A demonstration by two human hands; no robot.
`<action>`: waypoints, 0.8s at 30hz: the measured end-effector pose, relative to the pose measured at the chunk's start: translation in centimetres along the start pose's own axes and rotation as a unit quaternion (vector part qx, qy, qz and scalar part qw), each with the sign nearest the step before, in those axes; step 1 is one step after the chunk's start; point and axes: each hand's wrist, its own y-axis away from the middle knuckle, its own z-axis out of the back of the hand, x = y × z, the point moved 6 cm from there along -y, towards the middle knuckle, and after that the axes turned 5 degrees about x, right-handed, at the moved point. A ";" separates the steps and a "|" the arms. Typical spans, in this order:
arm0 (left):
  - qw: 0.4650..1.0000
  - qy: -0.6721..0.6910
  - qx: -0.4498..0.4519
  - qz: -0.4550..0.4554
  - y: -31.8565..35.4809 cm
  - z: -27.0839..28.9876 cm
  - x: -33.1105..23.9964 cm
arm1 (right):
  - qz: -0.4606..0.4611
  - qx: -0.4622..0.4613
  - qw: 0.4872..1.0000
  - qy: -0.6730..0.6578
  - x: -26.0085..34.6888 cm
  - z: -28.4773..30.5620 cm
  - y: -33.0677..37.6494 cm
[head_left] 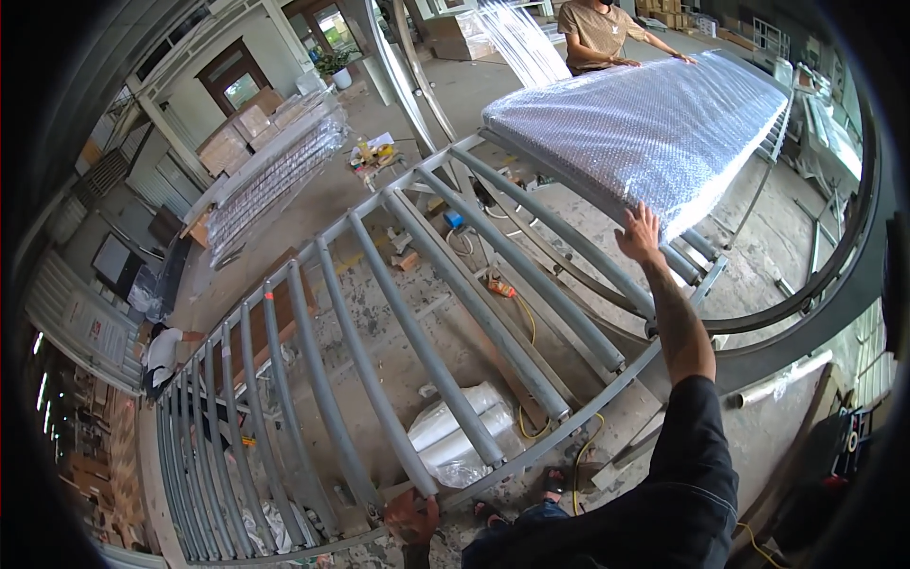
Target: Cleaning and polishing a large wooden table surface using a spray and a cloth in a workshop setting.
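With fingers spread, my right hand (642, 237) touches the near corner of one bubble-wrapped panel (645, 128), lying on the right end of one roller frame (421, 338). My left hand (410, 517) is at one roller's end; its grip I cannot tell. Two co-workers (595, 36) are present. One pot (342, 80) contains one plant (331, 62).

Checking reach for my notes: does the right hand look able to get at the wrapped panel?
Likely yes: the right hand is at the near corner of the wrapped panel, with nothing visible in between.
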 end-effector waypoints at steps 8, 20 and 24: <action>0.998 -0.039 0.035 0.038 0.5 -1.4 1.6 | 0.197 -0.155 0.944 -0.215 8.8 6.5 22.6; 0.999 -0.045 0.013 0.026 1.5 0.5 1.6 | 0.094 -0.007 0.902 -0.421 19.8 8.0 49.4; 0.998 0.015 0.045 -0.037 1.9 0.4 1.8 | 0.253 -0.016 0.875 -0.413 27.1 15.5 49.0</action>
